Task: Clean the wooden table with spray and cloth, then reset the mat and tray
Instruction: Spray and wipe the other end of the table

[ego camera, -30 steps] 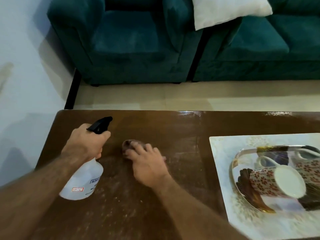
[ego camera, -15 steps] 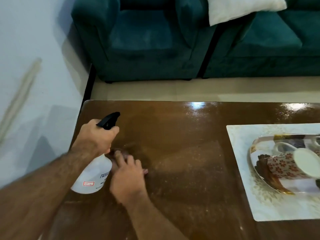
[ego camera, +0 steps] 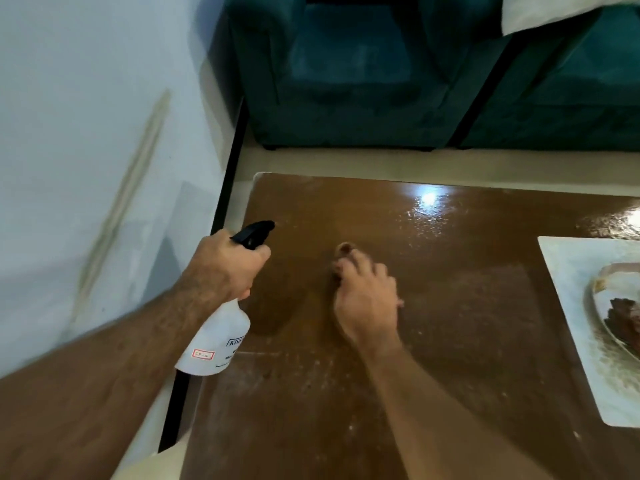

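Note:
The brown wooden table [ego camera: 450,306] fills the lower middle, glossy and wet at the back, streaked with pale marks in front. My left hand [ego camera: 228,265] grips a white spray bottle [ego camera: 218,341] by its neck, over the table's left edge; its black nozzle [ego camera: 254,233] points right. My right hand [ego camera: 367,296] presses flat on a small brown cloth [ego camera: 343,252], mostly hidden under the fingers, near the table's middle. At the right edge lies a pale patterned mat [ego camera: 575,306] bearing a tray [ego camera: 602,292] cut off by the frame.
A white wall [ego camera: 86,150] runs close along the left. Two teal sofas [ego camera: 346,81] stand beyond a strip of beige floor [ego camera: 381,161]. A white cushion [ego camera: 540,10] rests at the top right.
My right hand slid the cloth right and away from the bottle, toward the table's middle. My view swung left, so the mat and tray now sit at the right edge.

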